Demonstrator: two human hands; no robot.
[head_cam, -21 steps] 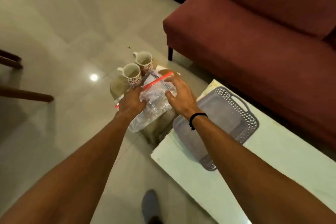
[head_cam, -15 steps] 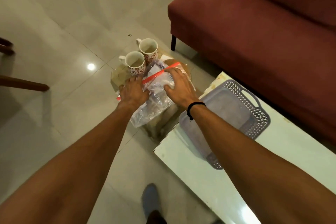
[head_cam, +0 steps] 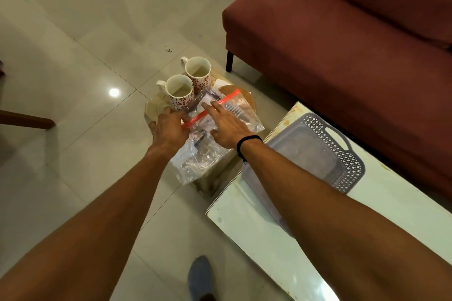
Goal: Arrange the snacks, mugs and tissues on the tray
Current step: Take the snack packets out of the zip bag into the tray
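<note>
A clear zip bag of snacks with a red seal strip lies on a small low stand beside the coffee table. My left hand holds the bag's left end at the seal. My right hand rests on top of the bag with its fingers stretched out along the strip. Two white mugs with red flower prints, one nearer and one farther, stand upright just behind the bag. A grey plastic tray with a perforated rim and handle sits on the glass coffee table to the right, with nothing visible inside.
A round woven coaster and white tissue paper lie partly under the bag. A dark red sofa fills the upper right. The glass coffee table runs along the lower right. My foot is on the tiled floor.
My right hand's fingers have straightened out over the bag's red strip. My left hand stays at the bag's left end. The view has shifted slightly.
</note>
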